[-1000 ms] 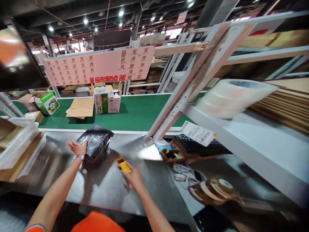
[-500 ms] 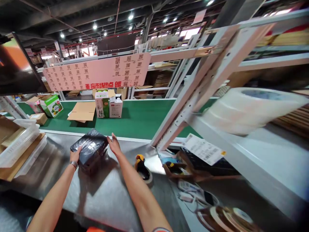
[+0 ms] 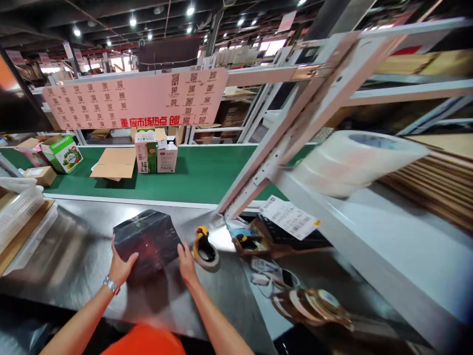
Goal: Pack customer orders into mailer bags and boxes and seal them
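Observation:
A black plastic-wrapped package (image 3: 150, 241), boxy and shiny, is between my hands over the metal worktable (image 3: 79, 246). My left hand (image 3: 121, 266) grips its near left corner, thumb over the front face and fingers along the side. At the right side my right hand (image 3: 187, 264) presses against the edge, its fingers partly hidden by the package. Just beyond the right hand, a tape dispenser (image 3: 205, 251) with a yellow end stands on the metal top.
Behind the table runs a green conveyor belt (image 3: 207, 172) bearing an open carton (image 3: 114, 163) and printed boxes (image 3: 147, 153). Clear plastic trays (image 3: 22, 207) lie at left. To the right are a slanted white frame post (image 3: 273, 143), tape rolls (image 3: 354, 158) and a labelled sheet (image 3: 290, 217).
The package has turned and come closer to me, its broad face now showing. Both hands have moved down with it, and the right hand is lower on its side. The view has shifted slightly.

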Demonstrator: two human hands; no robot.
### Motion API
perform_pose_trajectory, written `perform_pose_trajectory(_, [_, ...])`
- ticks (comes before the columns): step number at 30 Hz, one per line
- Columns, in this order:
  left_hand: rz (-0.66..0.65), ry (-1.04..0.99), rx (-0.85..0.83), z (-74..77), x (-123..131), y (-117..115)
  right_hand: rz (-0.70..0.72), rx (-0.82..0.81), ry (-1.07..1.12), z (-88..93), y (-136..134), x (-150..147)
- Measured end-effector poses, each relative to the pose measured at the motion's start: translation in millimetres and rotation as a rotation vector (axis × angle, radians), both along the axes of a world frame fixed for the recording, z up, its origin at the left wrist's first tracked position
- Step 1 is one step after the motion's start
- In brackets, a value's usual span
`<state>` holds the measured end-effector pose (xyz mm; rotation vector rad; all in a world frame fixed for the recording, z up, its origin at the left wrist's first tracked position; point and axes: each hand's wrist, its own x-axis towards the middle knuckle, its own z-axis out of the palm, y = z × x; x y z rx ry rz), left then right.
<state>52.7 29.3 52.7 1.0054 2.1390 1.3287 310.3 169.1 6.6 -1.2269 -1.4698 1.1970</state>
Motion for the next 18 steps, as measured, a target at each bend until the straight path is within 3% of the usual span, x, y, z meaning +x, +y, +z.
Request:
perform_pose_trajectory(4, [-0.220, 0.206, -0.308, -31.1, -19, -49, 0.121, -0.067, -0.140, -52.7, -92, 50])
perform_pose_trajectory(6, [-0.258, 0.243, -0.494, -34.6, -38, -65, 0.162, -0.136, -0.184, -65.3, -122, 68])
perform_pose_trajectory(8, [-0.270, 0.263, -0.571, -29.6, -53, -75, 0.064, -0.199, -0.191, -66.6, -129, 85])
perform_pose_trajectory(11, [-0.340, 0.350, -0.466, -11.1, -57, -70, -0.261, -0.241, -0.141, -50.3, -93, 118])
perform_pose_trajectory(15, [-0.498, 0.506, -0.294, 12.2, -25, -31, -0.735, -0.066, 0.170, -1.6, 10, 176])
perform_pose_trajectory(18, [-0.528, 0.608, -0.338, 15.2, 2, 0, -0.841, 0.105, 0.213, 44.9, 83, 212])
